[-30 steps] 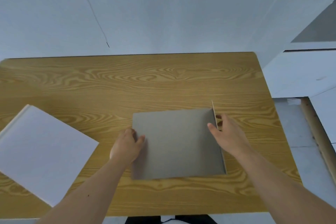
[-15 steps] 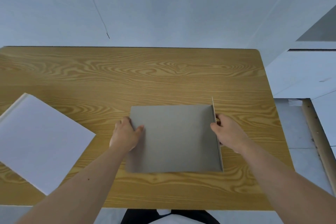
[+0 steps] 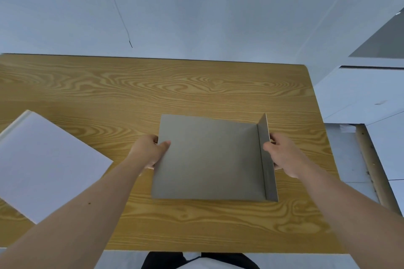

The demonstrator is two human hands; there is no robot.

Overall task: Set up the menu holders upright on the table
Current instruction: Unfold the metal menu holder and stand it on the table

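A grey L-shaped menu holder (image 3: 209,157) lies with its large panel flat over the wooden table (image 3: 153,89), near the front middle. Its short flap stands up along the right edge. My left hand (image 3: 150,153) grips the panel's left edge, thumb on top. My right hand (image 3: 282,153) holds the raised flap from the right, thumb against its inner face. A white menu holder (image 3: 43,164) lies flat at the table's left, partly over the edge.
A pale wall stands directly behind the table's far edge. To the right are white panels (image 3: 360,98), a floor gap and a wooden strip (image 3: 371,164). Bare wood stretches across the far half of the table.
The grey holder's right flap now shows its inner face, tipped a little leftward. My left hand has closed on the left edge and both hands sit slightly further from me.
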